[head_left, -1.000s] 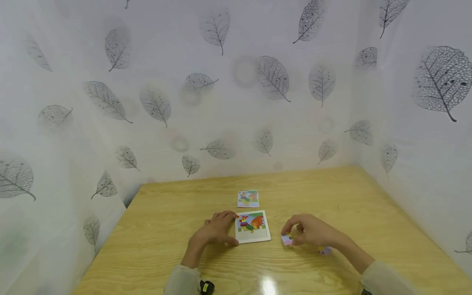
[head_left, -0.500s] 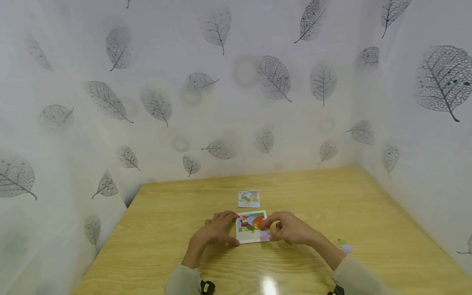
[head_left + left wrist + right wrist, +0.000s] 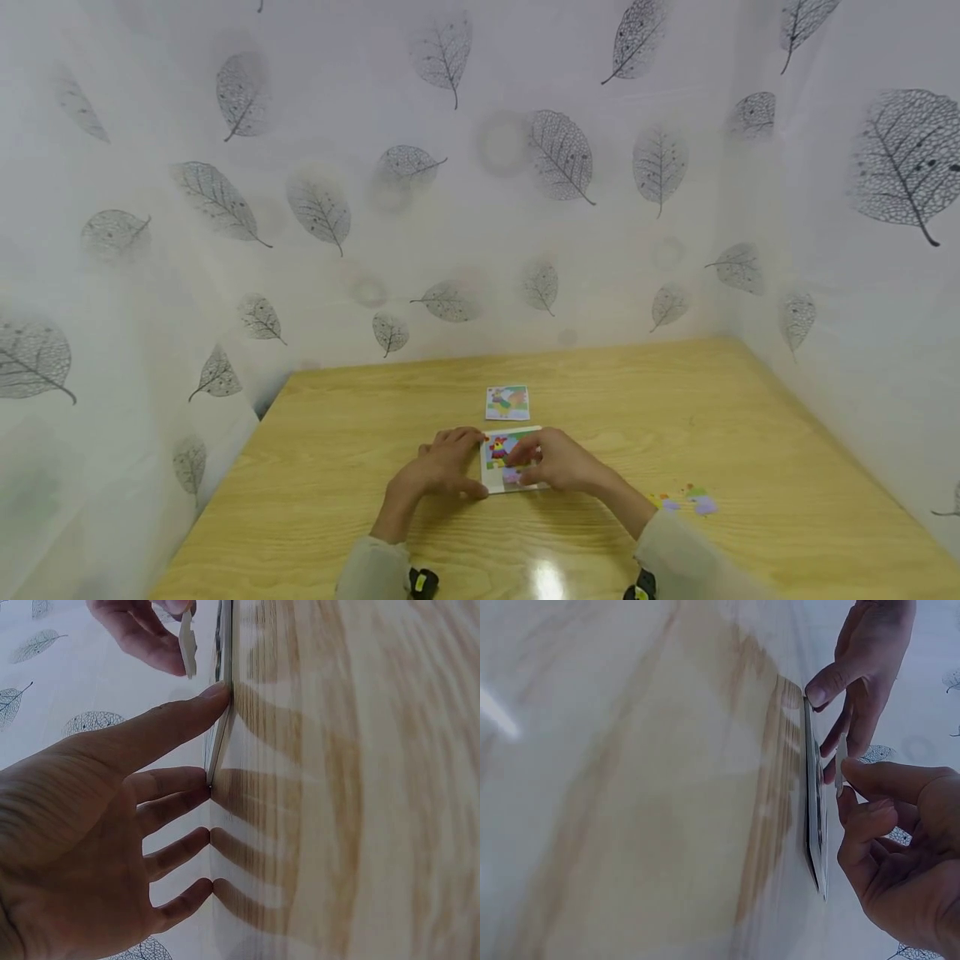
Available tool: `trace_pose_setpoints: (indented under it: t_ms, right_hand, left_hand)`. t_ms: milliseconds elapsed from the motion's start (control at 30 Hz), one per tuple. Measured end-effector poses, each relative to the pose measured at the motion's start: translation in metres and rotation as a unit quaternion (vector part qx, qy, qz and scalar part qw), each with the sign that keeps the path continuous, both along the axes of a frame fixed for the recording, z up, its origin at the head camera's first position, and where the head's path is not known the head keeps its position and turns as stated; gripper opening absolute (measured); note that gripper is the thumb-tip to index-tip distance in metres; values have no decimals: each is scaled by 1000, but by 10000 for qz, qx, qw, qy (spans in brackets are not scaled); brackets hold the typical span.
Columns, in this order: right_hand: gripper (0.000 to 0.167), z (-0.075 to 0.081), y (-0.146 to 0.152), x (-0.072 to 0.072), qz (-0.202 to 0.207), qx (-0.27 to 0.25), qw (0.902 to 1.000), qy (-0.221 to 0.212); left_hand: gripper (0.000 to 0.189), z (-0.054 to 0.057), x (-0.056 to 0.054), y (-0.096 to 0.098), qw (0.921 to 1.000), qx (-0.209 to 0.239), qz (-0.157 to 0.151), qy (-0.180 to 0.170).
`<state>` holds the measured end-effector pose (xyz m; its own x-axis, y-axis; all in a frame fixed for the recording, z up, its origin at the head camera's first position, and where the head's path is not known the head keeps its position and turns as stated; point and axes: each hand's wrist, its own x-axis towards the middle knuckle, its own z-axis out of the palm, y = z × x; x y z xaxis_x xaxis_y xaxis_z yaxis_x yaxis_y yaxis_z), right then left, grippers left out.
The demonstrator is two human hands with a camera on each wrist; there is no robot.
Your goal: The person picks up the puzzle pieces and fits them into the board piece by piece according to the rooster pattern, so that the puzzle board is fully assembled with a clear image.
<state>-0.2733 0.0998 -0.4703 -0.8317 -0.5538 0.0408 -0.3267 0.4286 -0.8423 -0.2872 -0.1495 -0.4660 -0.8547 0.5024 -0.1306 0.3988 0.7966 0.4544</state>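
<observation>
Wood-grain counter (image 3: 300,500): R hand (image 3: 561,462) pinches puzzle pc (image 3: 841,759) just above tray (image 3: 492,482), long edge approx. parallel; tray's rooster (image 3: 498,449) heads L. L hand (image 3: 441,467), fingers spread, touches tray edge.

A pale grey-white covering surrounds the space on three sides: a back wall (image 3: 465,233), a left wall (image 3: 45,175) and a right wall (image 3: 832,317). It is printed with scattered dark grey skeleton leaves, their veins finely netted, at many angles; the largest leaf (image 3: 907,158) is at upper right. Faint grey rings (image 3: 502,143) show between them. Below spreads a broad yellow-tan table (image 3: 360,400) with wavy wood grain, its far edge near the back wall. A bright white reflection (image 3: 547,579) gleams on its glossy near side.
</observation>
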Motion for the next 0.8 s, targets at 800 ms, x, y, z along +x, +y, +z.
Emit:
trace_pose_setpoints:
  t_ms: [800]
  right_hand:
    - [15, -8, -28, -9, -77, 119, 9997, -179]
  left_hand:
    - [81, 2, 0, 0, 10000, 14, -76, -7]
